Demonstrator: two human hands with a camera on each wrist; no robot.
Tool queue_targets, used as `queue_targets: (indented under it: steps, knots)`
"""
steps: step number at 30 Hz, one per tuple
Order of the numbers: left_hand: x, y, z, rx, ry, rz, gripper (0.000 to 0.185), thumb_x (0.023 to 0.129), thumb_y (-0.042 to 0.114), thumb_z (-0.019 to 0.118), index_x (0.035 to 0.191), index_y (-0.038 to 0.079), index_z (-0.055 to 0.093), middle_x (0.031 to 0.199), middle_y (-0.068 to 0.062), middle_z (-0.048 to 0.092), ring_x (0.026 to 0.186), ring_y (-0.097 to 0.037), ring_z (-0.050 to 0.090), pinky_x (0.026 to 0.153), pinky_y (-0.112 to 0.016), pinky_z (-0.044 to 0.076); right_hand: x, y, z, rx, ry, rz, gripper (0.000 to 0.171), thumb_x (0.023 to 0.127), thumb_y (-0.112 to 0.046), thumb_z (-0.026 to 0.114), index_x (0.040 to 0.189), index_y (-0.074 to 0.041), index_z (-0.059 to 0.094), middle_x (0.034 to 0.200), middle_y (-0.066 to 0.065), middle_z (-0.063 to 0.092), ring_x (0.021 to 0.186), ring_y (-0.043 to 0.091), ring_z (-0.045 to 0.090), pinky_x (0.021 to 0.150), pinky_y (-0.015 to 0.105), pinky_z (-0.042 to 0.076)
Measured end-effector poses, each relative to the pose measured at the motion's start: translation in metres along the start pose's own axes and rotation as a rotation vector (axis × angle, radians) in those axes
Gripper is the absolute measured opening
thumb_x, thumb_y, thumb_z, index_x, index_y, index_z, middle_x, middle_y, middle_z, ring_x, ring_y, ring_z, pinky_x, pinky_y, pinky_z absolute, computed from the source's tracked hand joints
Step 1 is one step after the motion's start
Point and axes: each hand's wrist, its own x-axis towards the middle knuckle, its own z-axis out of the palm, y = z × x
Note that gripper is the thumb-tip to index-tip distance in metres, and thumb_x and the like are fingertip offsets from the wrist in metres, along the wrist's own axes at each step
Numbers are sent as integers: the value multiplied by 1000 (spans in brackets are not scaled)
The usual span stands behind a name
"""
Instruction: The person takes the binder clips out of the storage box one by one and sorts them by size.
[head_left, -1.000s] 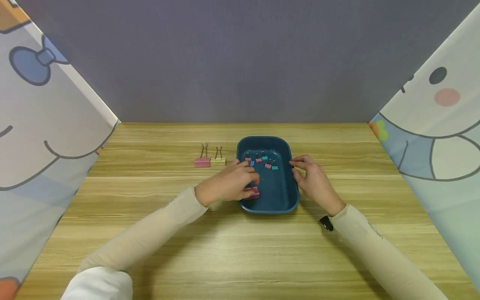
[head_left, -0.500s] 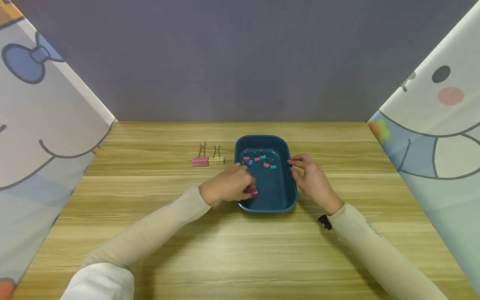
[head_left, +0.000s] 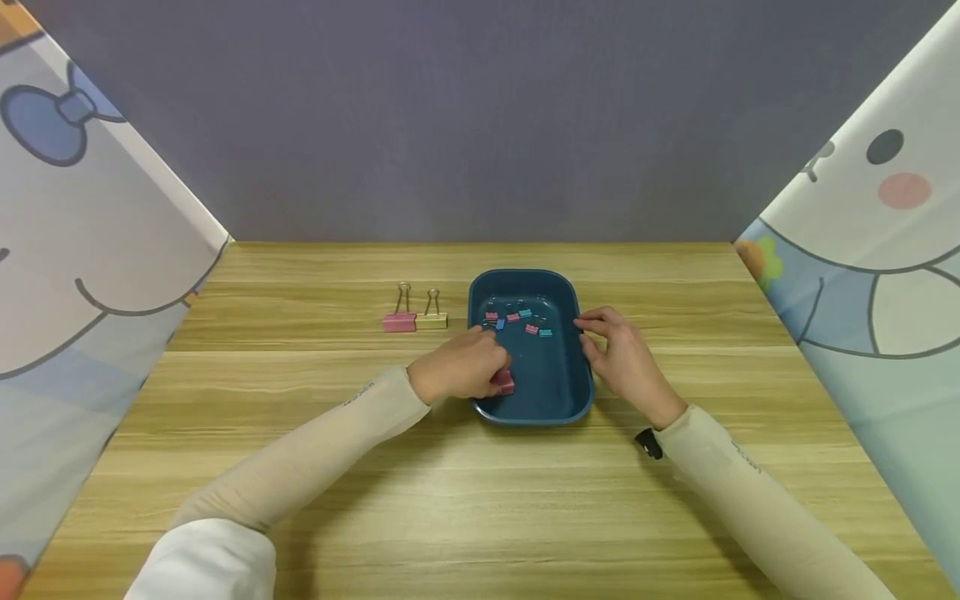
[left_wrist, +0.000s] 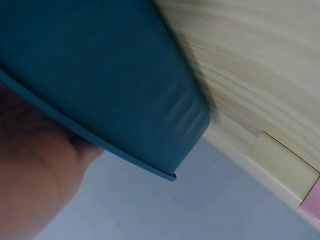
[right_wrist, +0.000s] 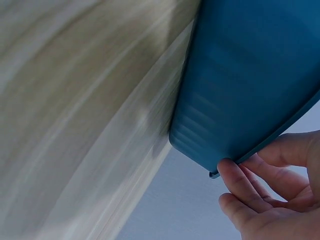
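Wooden table (head_left: pixel 300 467) bearing blue tray (head_left: pixel 566 400); left hand (head_left: pixel 457 371) gripping, half-hiding, pink clip (head_left: pixel 505 382); right hand (head_left: pixel 626 362) touching rim, fingers relaxed; wrist views missing clip

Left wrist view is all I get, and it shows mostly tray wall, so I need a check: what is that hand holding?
Observer: The left hand grips a pink clip inside the blue tray, near its left wall.
Operator: Where is the other hand?
Observer: The right hand rests against the tray's right rim, its fingers touching the edge.
Operator: Anything else in the tray?
Observer: Several small clips, pink, teal and blue, lie at its far end.
Operator: I see cream and pink blocks on the table.
Observer: Those are two large clips, pink beside cream, left of the tray, handles up.
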Motion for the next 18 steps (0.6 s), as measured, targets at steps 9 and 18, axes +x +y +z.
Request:
queue_targets:
  steps: [9,18]
  knots:
    - [2,1,0,18,-21,-25,22,80,32,76,71,17,63,61,8,50,71,-16,45,71,-31,33,0,0,0,1,17,-18,25,87,1,62,111,7,66,112,15,58,96,29,59,67,37,48]
    - [3,1,-1,15,-19,-12,23,81,31,76,68,17,62,56,8,50,58,-12,49,69,-32,37,0,0,1,9,31,-26,24,86,3,62,110,8,66,110,15,59,98,30,59,71,39,49]
